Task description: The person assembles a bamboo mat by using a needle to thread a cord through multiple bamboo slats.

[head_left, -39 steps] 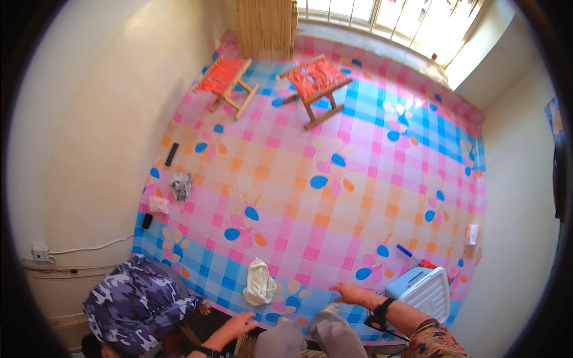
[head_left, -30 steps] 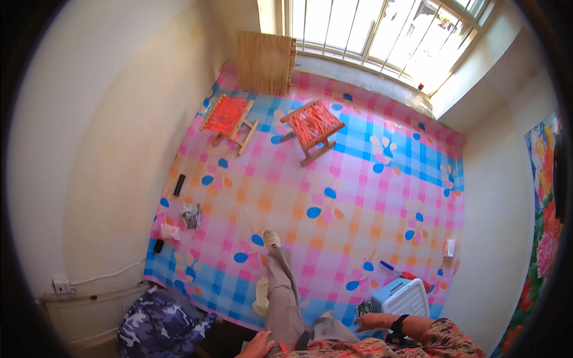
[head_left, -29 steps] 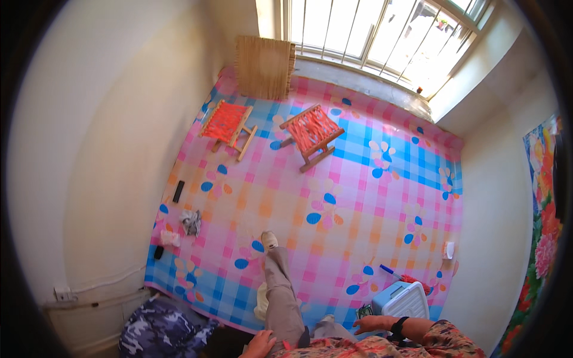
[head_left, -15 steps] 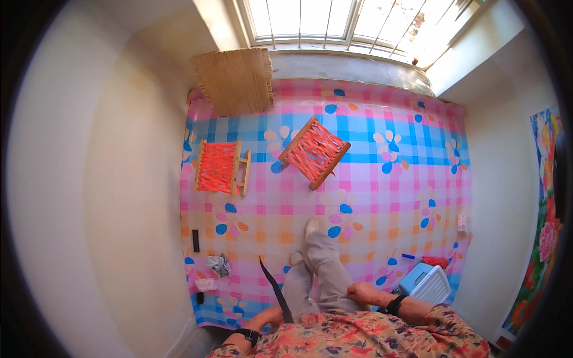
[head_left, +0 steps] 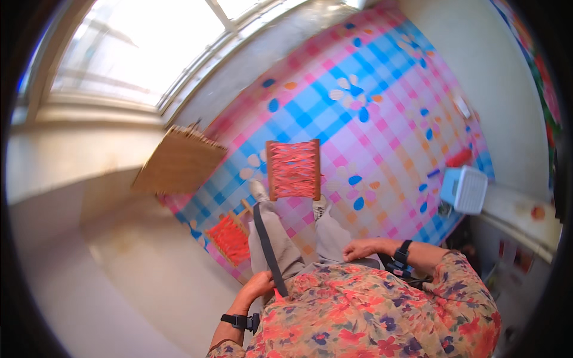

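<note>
My left hand [head_left: 261, 283] is beside my left thigh, fingers curled, partly behind a long black strap [head_left: 267, 241]. A small red bit shows by its fingers; what it grips, if anything, is hidden. My right hand [head_left: 358, 249] is closed at my right hip, its contents out of sight. Straight ahead, near my feet, stands a small stool [head_left: 293, 170] with brown wooden side rails and a seat woven from red and pink strips. A second stool [head_left: 230, 237] with a similar red woven seat and paler wood is left of my left leg. Neither hand touches a stool.
A tan slatted board [head_left: 179, 160] leans at the far left beneath the window. To the right stand a light-blue box with a white lid [head_left: 468, 190], a red cloth-like item [head_left: 459, 157] and a blue marker-like stick [head_left: 433, 173]. Checked, flowered sheeting [head_left: 382, 149] covers the floor.
The view has turned left and my body with it. The brown-railed stool now lies straight ahead, closer to my feet, which stand farther apart. Both hands remain near my hips.
</note>
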`<action>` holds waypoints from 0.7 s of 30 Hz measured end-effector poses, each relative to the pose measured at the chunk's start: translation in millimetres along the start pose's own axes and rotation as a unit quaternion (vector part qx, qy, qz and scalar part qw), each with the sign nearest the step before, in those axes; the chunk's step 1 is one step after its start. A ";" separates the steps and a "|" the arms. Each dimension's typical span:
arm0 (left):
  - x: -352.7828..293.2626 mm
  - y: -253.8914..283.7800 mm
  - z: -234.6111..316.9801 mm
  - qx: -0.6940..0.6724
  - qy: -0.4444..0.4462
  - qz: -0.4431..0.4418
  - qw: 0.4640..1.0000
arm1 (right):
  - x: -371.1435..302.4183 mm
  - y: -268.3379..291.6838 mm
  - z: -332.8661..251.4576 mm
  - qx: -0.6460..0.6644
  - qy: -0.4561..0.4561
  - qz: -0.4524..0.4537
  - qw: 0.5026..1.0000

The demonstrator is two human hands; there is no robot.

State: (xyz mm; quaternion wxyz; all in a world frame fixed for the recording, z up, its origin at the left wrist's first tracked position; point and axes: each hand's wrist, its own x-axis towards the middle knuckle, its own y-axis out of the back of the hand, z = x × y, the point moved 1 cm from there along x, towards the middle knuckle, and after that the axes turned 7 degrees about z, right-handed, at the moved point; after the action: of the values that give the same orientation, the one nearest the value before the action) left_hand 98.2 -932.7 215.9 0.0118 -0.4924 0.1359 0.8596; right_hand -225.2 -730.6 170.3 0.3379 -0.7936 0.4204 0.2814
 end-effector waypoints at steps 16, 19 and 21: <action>168.8 305.5 0.6 0.486 -0.149 -0.383 0.771 | 245.2 -27.3 -97.9 0.267 0.080 0.453 0.847; 204.4 300.6 0.8 0.490 -0.247 -0.213 0.808 | 276.2 38.5 -38.3 0.269 -0.081 0.633 0.721; 231.5 292.2 2.4 0.423 -0.236 -0.147 0.862 | 284.8 74.5 4.8 0.177 -0.114 0.788 0.578</action>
State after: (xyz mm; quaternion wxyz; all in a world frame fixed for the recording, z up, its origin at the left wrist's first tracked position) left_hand -68.0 -1239.7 85.2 0.3773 -0.2367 0.4057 0.7981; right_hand -150.9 -893.9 -63.1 0.1623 -0.0357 0.8798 0.4453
